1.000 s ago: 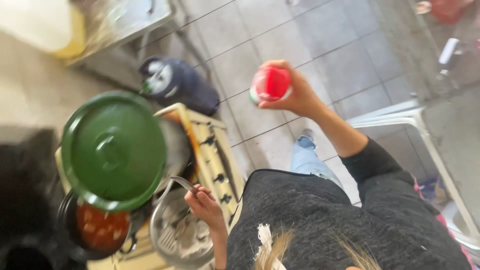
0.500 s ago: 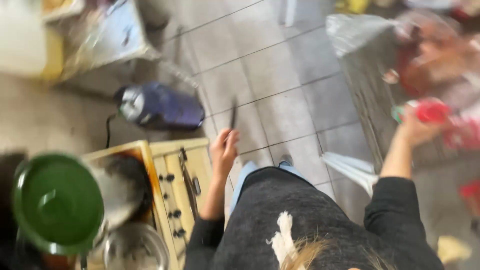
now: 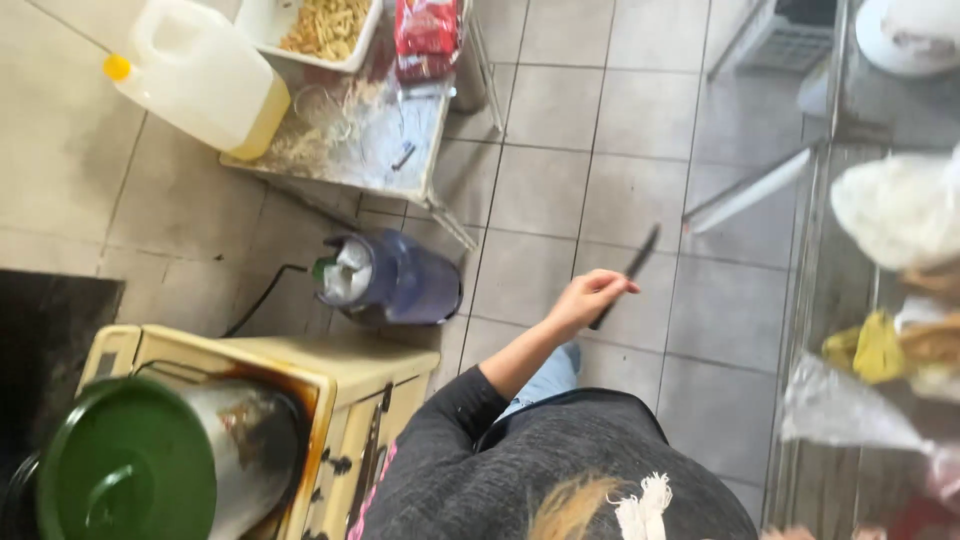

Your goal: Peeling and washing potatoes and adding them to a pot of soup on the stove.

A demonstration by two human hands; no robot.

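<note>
The left hand is raised out over the tiled floor, its fingers curled shut around the handle of a dark knife — the slim blade slants up and away from the fist, its tip over a pale tile. The forearm runs back down to a dark grey sleeve, and a bit of blue jeans shows just below the elbow. The right hand is out of view, so whether it is spread or closed cannot be told.

Just beside the arm, on the floor, lies a blue gas cylinder on its side as seen from above, with a black hose leading from it toward a cream-coloured stove. On the stove stands a metal pot under a green lid; scorched brown marks ring the pot.

Farther off, at the top, a worn metal tabletop carries a big plastic jug of yellowish liquid, a white tray of pale food pieces and a red packet. Well apart on the other side, a wire rack holds white and clear bags and something yellow — too blurred to identify.
</note>
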